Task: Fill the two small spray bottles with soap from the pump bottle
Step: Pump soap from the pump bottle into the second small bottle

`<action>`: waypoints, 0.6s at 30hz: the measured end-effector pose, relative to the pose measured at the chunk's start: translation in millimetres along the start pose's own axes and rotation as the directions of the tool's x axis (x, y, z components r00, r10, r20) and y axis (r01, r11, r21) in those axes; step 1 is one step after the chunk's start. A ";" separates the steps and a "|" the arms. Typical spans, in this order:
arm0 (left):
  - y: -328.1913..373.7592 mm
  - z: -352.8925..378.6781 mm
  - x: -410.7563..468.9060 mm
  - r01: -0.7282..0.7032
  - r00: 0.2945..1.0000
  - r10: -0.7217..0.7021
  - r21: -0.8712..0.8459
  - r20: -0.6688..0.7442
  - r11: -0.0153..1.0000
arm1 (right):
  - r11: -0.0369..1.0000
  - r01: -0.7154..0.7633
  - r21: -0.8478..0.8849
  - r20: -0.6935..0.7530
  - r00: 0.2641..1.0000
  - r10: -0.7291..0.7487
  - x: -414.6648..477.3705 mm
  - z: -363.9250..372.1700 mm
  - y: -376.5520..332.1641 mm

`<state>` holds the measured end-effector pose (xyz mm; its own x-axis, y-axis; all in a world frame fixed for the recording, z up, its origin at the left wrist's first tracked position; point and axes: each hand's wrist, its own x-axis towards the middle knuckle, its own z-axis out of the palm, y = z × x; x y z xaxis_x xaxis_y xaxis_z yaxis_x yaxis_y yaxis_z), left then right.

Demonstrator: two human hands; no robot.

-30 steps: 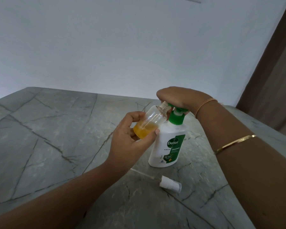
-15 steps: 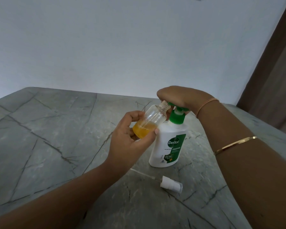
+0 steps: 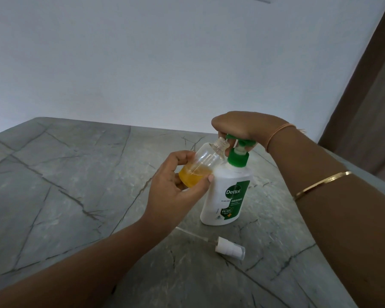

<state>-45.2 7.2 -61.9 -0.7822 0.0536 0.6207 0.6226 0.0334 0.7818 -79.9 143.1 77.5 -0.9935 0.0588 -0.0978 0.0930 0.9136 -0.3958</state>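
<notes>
Grey marble table [image 3: 76, 185], pump bottle [image 3: 227, 196] upright on it. Left hand [image 3: 176, 187] grips small spray bottle [image 3: 200, 165], tilted, mouth at pump bottle's nozzle, part-filled with orange soap. Right hand [image 3: 238, 127] curled over pump bottle's top. Spray cap [image 3: 230, 251] lies just in front of pump bottle.

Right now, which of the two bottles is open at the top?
The small spray bottle, held tilted in the left hand: its neck is bare. The white Dettol pump bottle has its green pump on, under the right hand.
</notes>
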 end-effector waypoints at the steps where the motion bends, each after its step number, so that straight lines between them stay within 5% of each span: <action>1: 0.1 0.0 0.4 -0.004 1.000 0.004 -0.004 -0.003 1.000 | 1.000 0.002 -0.002 0.000 1.000 -0.002 0.7 1.0 0.2; 11: 1.2 -0.1 0.0 0.000 1.000 0.000 -0.016 0.001 1.000 | 0.994 -0.001 0.106 -0.027 1.000 0.004 0.4 8.8 4.6; 18: -1.6 0.1 -0.8 -0.007 1.000 0.007 0.007 0.008 1.000 | 1.000 -0.012 -0.006 -0.004 1.000 0.012 3.7 -1.7 3.2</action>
<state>-45.5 7.1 -63.6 -0.7776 0.0620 0.6257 0.6283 0.0401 0.7770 -83.3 146.9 77.4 -0.9926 0.0711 -0.0988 0.1043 0.9151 -0.3894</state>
